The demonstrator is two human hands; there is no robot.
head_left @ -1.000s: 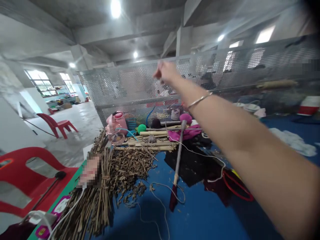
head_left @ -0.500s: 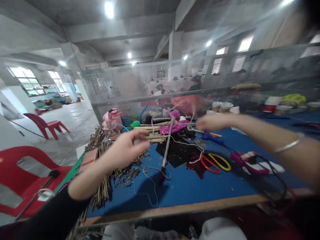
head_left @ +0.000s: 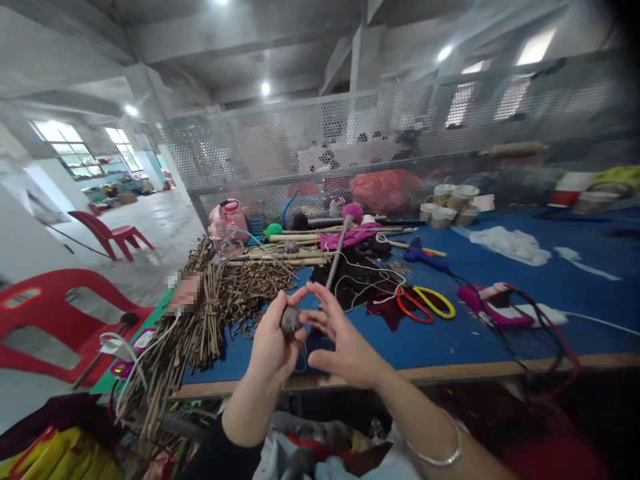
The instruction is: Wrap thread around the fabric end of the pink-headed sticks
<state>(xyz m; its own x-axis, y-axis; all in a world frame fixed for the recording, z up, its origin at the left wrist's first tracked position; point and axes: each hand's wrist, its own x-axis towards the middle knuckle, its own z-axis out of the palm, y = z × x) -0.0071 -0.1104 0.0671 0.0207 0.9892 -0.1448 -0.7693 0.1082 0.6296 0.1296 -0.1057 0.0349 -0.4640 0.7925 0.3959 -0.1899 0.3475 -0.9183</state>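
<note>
Above the near edge of the blue table (head_left: 440, 347), my left hand (head_left: 273, 343) is closed around a small dark grey-brown ball (head_left: 290, 321). My right hand (head_left: 343, 337) is just to its right, fingers spread, with the fingertips touching the ball. A silver bangle (head_left: 443, 453) sits on my right wrist. Behind the hands a thin stick with a pink ball on its tip (head_left: 340, 245) lies on the table, with white string (head_left: 370, 277) looped near it.
Bundles of dry twigs (head_left: 210, 313) cover the table's left end. Red and yellow scissors (head_left: 425, 303), a blue glue gun (head_left: 425, 255), a pink tool with cord (head_left: 493, 310), cups (head_left: 450, 203) and a pink bottle (head_left: 227, 227) lie farther back. Red chairs (head_left: 55, 320) stand left. A perforated metal screen (head_left: 350, 147) backs the table.
My right arm came down from high over the table and drew back. Both hands came together near the table's front edge, the left now holding the dark ball. The camera tilted down.
</note>
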